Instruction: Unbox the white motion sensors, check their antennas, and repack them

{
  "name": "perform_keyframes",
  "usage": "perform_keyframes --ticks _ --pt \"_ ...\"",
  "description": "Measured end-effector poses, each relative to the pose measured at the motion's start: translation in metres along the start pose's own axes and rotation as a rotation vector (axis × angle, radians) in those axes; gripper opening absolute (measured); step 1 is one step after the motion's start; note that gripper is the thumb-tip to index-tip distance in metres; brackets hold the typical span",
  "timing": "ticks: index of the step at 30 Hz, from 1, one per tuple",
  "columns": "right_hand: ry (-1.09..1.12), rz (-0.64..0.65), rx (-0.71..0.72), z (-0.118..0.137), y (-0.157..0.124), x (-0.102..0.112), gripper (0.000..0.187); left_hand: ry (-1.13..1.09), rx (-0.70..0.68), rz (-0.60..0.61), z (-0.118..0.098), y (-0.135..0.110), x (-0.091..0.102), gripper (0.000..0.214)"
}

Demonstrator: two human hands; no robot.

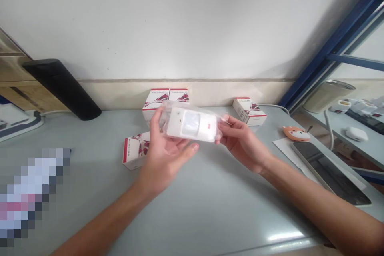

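A white motion sensor (pixel 192 125) in a clear plastic bag is held up over the table, its lens window facing me and a small red mark near its right end. My right hand (pixel 240 138) pinches the bag's right end between thumb and fingers. My left hand (pixel 163 156) cradles the left end, with fingers partly hidden behind the sensor and the thumb stretched out below it. Behind my left hand lies a red-and-white box (pixel 135 150), partly covered. Two similar boxes (pixel 156 98) stand against the wall just behind the bag.
Another red-and-white box (pixel 250 111) sits at the back right. A phone or tablet (pixel 331 174), white paper (pixel 288 152) and an orange animal-faced pouch (pixel 295 133) are at the right. A black cylinder (pixel 64 90) leans at the left; a pixelated object (pixel 33 192) lies in front of it.
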State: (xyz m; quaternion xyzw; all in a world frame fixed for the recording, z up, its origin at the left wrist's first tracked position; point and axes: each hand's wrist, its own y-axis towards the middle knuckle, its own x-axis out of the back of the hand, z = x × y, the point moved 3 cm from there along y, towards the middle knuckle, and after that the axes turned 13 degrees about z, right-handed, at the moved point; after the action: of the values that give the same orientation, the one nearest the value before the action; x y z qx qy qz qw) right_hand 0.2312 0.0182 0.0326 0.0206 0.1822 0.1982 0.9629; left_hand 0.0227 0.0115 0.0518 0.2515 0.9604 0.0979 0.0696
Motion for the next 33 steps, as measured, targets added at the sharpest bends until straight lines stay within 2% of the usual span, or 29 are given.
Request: perform_keyframes --ticks 2,5,7,12,15,17,19,21,23,24,26,29,32,33 --pt "0.028 0.045 -0.041 0.003 0.001 0.005 0.021 0.209 -0.110 -0.043 -0.003 -0.001 0.004 0.102" --pt "-0.066 0.063 -0.029 0.008 0.003 0.008 0.023 0.560 -0.243 -0.138 -0.007 -0.002 0.012 0.064" --pt "-0.194 -0.001 0.088 0.012 0.002 0.009 0.025 0.688 -0.259 -0.180 -0.008 -0.001 0.019 0.051" --pt "-0.762 -0.173 0.517 0.021 -0.012 -0.003 0.009 0.746 -0.217 -0.191 -0.014 -0.002 0.020 0.058" --pt "-1.022 -0.149 0.609 0.020 -0.017 -0.010 0.012 0.630 -0.126 -0.194 -0.019 -0.005 0.016 0.053" --pt "-1.102 -0.089 0.614 0.018 -0.018 -0.013 0.017 0.454 0.027 -0.169 -0.019 -0.005 0.016 0.043" --pt "-1.103 -0.052 0.621 0.017 -0.019 -0.013 0.019 0.218 0.244 -0.045 -0.016 -0.002 0.017 0.040" --pt "-1.090 -0.044 0.646 0.017 -0.019 -0.013 0.018 -0.034 0.451 0.156 -0.013 -0.001 0.016 0.047" --pt "-1.084 -0.067 0.673 0.019 -0.020 -0.012 0.016 -0.250 0.547 0.335 -0.013 -0.002 0.014 0.053" --pt "-1.077 -0.090 0.671 0.019 -0.020 -0.011 0.014 -0.341 0.537 0.377 -0.014 -0.003 0.014 0.054" --pt "-1.014 -0.151 0.622 0.019 -0.018 -0.008 0.008 -0.467 0.419 0.398 -0.017 -0.003 0.014 0.053" --pt "-0.800 -0.190 0.481 0.011 -0.012 -0.004 0.003 -0.482 0.251 0.391 -0.018 -0.004 0.011 0.039" --pt "-0.646 -0.174 0.410 0.002 -0.009 -0.004 0.008 -0.380 0.247 0.288 -0.013 -0.003 0.010 0.015" --pt "-0.633 -0.175 0.419 0.000 -0.009 -0.005 0.009 -0.335 0.261 0.236 -0.012 -0.002 0.010 0.018"
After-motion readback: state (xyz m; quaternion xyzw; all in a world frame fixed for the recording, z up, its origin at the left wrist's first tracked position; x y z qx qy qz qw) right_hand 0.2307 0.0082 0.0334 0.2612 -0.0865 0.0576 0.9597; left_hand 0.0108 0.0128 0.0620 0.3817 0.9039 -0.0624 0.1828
